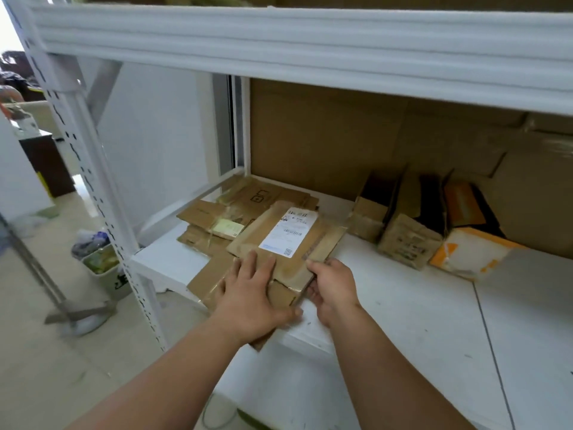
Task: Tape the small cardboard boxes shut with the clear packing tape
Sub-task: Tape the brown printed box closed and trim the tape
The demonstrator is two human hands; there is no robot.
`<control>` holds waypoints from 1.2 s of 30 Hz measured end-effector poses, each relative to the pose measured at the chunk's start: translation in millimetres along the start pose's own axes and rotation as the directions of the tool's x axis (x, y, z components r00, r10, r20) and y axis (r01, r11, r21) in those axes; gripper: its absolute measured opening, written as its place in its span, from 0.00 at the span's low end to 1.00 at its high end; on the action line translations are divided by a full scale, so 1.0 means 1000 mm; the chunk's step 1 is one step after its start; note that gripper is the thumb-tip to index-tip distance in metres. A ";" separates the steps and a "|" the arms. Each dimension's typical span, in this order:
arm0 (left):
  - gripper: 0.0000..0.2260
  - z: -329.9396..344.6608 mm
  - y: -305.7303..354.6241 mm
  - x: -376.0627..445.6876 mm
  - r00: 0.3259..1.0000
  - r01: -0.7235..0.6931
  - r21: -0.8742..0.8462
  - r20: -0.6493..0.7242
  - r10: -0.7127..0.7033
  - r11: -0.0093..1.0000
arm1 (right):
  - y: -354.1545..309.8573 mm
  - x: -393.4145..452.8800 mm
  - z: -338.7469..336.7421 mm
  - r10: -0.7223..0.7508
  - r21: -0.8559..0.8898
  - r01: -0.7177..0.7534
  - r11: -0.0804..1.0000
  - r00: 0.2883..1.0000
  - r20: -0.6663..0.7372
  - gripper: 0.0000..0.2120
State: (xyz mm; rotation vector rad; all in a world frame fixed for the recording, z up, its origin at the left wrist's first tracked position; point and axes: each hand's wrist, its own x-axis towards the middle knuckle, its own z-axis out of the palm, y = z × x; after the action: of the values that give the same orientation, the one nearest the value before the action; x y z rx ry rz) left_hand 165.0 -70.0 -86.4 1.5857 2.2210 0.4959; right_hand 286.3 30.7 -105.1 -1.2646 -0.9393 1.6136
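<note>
Cardboard lies under both my hands: a flattened box [288, 243] with a white shipping label [289, 231] on its upper face, sitting on top of a loose pile of other flattened cartons [217, 218] at the left end of the white shelf [403, 305]. My left hand [251, 293] rests flat on the near edge of that top box, fingers straight and spread, thumb out toward the right. My right hand [333, 287] holds the box's near right corner, thumb on top and fingers curled underneath (the fingertips themselves are hidden by the cardboard). The pile overhangs the shelf's front edge a little, near my left wrist.

Further right along the shelf, well apart from the pile, three small boxes stand side by side against the big brown carton at the back: two plain brown ones [400, 225] and an orange-and-white one [471, 243], all with their flaps up. No tape roll shows anywhere in view.

Left of the rack's perforated white upright [93, 181], a small bin [102, 262] stuffed with rubbish stands on the floor.
</note>
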 end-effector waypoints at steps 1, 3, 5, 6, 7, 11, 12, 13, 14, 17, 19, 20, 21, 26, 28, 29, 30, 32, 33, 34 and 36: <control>0.45 0.000 0.007 -0.001 0.999 -0.046 0.038 -0.005 0.047 0.998 | -0.003 -0.003 -0.007 -0.015 0.010 0.015 1.000 1.000 -0.019 0.05; 0.41 0.001 0.024 -0.003 0.989 -0.147 0.065 -0.021 0.149 0.987 | -0.011 -0.011 -0.024 -0.045 0.029 0.046 0.999 0.998 -0.041 0.05; 0.36 0.003 0.042 -0.005 0.974 -0.225 -0.005 -0.008 0.225 0.974 | -0.021 -0.020 -0.044 -0.097 0.061 0.100 0.993 0.994 -0.043 0.04; 0.35 0.004 0.050 -0.006 0.970 -0.241 -0.072 0.016 0.243 0.968 | -0.026 -0.026 -0.053 -0.120 0.074 0.123 0.990 0.992 -0.038 0.04; 0.32 0.005 0.059 -0.009 0.967 -0.242 -0.162 0.040 0.251 0.957 | -0.030 -0.031 -0.063 -0.141 0.086 0.143 0.986 0.989 -0.033 0.04; 0.19 0.005 0.092 -0.027 0.958 -0.270 -0.245 0.023 0.284 0.931 | -0.040 -0.051 -0.100 -0.186 0.085 0.188 0.978 0.982 -0.032 0.06; 0.17 0.006 0.102 -0.032 0.954 -0.296 -0.181 -0.004 0.300 0.938 | -0.041 -0.056 -0.109 -0.188 0.086 0.190 0.978 0.982 -0.036 0.06; 0.15 0.007 0.112 -0.039 0.950 -0.312 -0.129 -0.027 0.312 0.941 | -0.042 -0.061 -0.118 -0.189 0.088 0.192 0.978 0.981 -0.038 0.07; 0.14 0.009 0.122 -0.044 0.949 -0.316 -0.093 -0.037 0.314 0.944 | -0.043 -0.066 -0.128 -0.189 0.090 0.192 0.977 0.981 -0.041 0.07; 0.15 0.015 0.151 -0.063 0.957 -0.289 -0.105 -0.046 0.286 0.951 | -0.046 -0.084 -0.161 -0.193 0.072 0.197 0.978 0.980 -0.052 0.13; 0.14 0.018 0.170 -0.076 0.966 -0.257 -0.189 -0.063 0.249 0.948 | -0.050 -0.097 -0.188 -0.188 0.048 0.191 0.980 0.980 -0.061 0.17; 0.14 0.020 0.179 -0.083 0.972 -0.235 -0.252 -0.074 0.223 0.939 | -0.052 -0.104 -0.202 -0.183 0.027 0.185 0.982 0.981 -0.070 0.18; 0.13 0.022 0.188 -0.089 0.977 -0.211 -0.320 -0.082 0.195 0.924 | -0.054 -0.110 -0.216 -0.178 -0.007 0.179 0.984 0.980 -0.084 0.18; 0.12 0.036 0.226 -0.113 0.998 -0.039 -0.579 -0.058 0.006 0.814 | -0.067 -0.135 -0.278 -0.218 -0.186 0.190 0.964 0.965 -0.144 0.18; 0.11 0.039 0.240 -0.118 0.996 0.023 -0.671 -0.047 -0.073 0.741 | -0.075 -0.144 -0.297 -0.265 -0.254 0.219 0.942 0.950 -0.163 0.25; 0.11 0.037 0.245 -0.120 0.993 0.051 -0.714 -0.041 -0.115 0.699 | -0.079 -0.149 -0.304 -0.286 -0.282 0.231 0.931 0.943 -0.172 0.28; 0.12 0.037 0.253 -0.121 0.988 0.073 -0.748 -0.036 -0.150 0.660 | -0.084 -0.153 -0.313 -0.305 -0.303 0.243 0.922 0.936 -0.177 0.30; 0.16 0.033 0.264 -0.121 0.980 0.097 -0.801 -0.026 -0.196 0.591 | -0.093 -0.161 -0.327 -0.329 -0.340 0.255 0.905 0.928 -0.178 0.31; 0.17 0.033 0.269 -0.119 0.977 0.105 -0.826 -0.017 -0.211 0.554 | -0.097 -0.164 -0.334 -0.332 -0.361 0.253 0.897 0.927 -0.175 0.31; 0.18 0.034 0.274 -0.118 0.973 0.120 -0.848 -0.003 -0.230 0.517 | -0.101 -0.167 -0.339 -0.333 -0.379 0.251 0.890 0.928 -0.167 0.30; 0.18 0.038 0.280 -0.112 0.961 0.153 -0.874 0.023 -0.276 0.461 | -0.105 -0.171 -0.349 -0.346 -0.447 0.247 0.860 0.926 -0.154 0.28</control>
State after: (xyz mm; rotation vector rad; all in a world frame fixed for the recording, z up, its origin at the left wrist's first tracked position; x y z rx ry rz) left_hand 446.5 -88.4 25.7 0.6965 1.6706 1.4026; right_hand 665.7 -75.0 -22.6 -1.4705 -1.3092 1.0242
